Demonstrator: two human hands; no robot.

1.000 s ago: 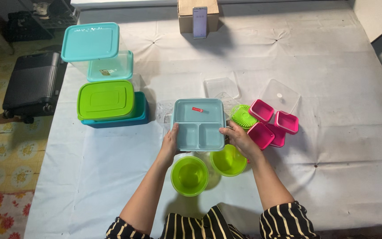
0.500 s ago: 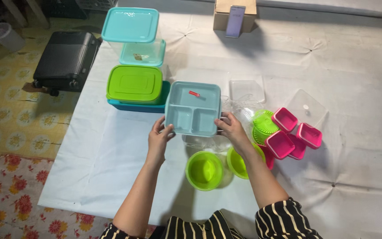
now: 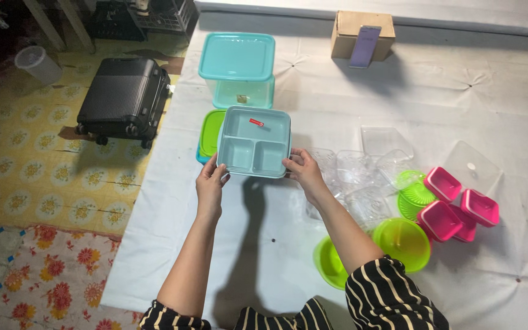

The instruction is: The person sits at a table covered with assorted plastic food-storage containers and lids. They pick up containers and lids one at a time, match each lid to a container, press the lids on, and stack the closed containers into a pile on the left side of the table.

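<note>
Between both hands (image 3: 212, 183) (image 3: 302, 170), empty three-compartment blue tray (image 3: 253, 142).

Both hands are holding a pale blue three-compartment tray (image 3: 253, 142) above the white cloth (image 3: 459, 91), the left hand (image 3: 210, 183) gripping its near left corner and the right hand (image 3: 304, 172) its near right corner. At eleven o'clock a tall teal-lidded container (image 3: 238, 67) is standing, a green-lidded box (image 3: 209, 133) is peeking out at the tray's nine o'clock, and green bowls (image 3: 402, 242) and pink boxes (image 3: 453, 205) are lying at four o'clock.
</note>
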